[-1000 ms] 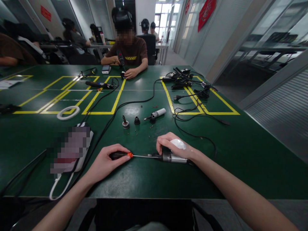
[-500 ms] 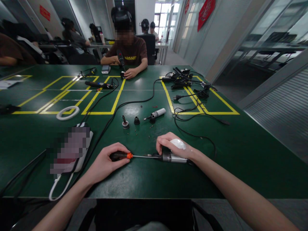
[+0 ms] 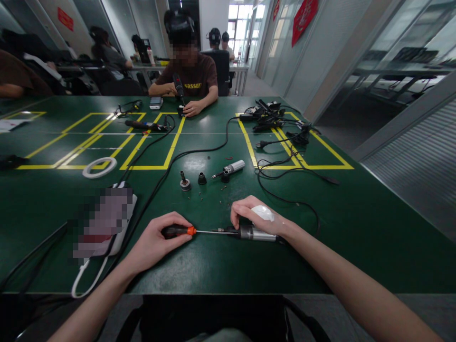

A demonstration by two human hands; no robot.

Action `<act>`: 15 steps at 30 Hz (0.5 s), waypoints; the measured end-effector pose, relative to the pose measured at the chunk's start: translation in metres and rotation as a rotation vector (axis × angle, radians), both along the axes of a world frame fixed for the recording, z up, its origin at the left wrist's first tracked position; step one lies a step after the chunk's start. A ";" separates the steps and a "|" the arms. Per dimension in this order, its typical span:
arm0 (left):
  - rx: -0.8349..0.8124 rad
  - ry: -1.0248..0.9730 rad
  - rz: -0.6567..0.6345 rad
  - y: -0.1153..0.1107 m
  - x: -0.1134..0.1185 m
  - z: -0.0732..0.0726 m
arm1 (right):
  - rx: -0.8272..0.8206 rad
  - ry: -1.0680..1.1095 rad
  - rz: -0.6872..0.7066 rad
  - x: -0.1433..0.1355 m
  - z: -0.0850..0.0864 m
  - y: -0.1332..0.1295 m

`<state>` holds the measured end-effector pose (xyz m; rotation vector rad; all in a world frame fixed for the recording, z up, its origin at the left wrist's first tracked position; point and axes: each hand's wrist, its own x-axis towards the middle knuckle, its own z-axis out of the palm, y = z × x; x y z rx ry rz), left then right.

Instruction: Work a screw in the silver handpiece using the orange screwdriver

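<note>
My left hand (image 3: 158, 237) is wrapped round the dark handle of a screwdriver (image 3: 192, 231) with an orange collar. Its thin shaft points right and meets the dark narrow end of a cylindrical tool body (image 3: 263, 234), grey and silver, lying on the table. Over that body my right hand (image 3: 251, 211) is curled, fingertips at its dark end; a white patch covers the back of this hand. Exactly where the screwdriver tip touches is too small to make out. Beyond the hands lie a second silver cylinder (image 3: 234, 167), a black cone-shaped cap (image 3: 202, 178), a round knurled part with a stem (image 3: 185, 182) and several tiny screws.
On the green table (image 3: 213, 270), a phone-like device (image 3: 105, 221) with a white strap lies left, near a white tape ring (image 3: 99, 167). Black cables (image 3: 171, 166) cross the surface, and tangled black tools (image 3: 267, 114) lie back right. A person (image 3: 194, 76) opposite holds a power driver.
</note>
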<state>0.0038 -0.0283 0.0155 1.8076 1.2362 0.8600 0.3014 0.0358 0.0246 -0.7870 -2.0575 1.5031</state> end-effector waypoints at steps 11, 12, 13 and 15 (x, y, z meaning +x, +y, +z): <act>0.002 0.013 -0.001 0.000 0.000 0.001 | -0.002 0.001 -0.001 0.000 0.000 0.000; 0.001 0.019 -0.004 0.001 0.000 0.001 | -0.002 0.000 0.000 0.001 0.000 0.000; 0.002 0.023 -0.005 0.001 0.000 0.001 | -0.002 0.000 0.000 0.001 0.000 0.000; 0.008 0.024 -0.005 0.001 -0.001 0.000 | 0.001 -0.002 0.000 0.000 0.000 0.000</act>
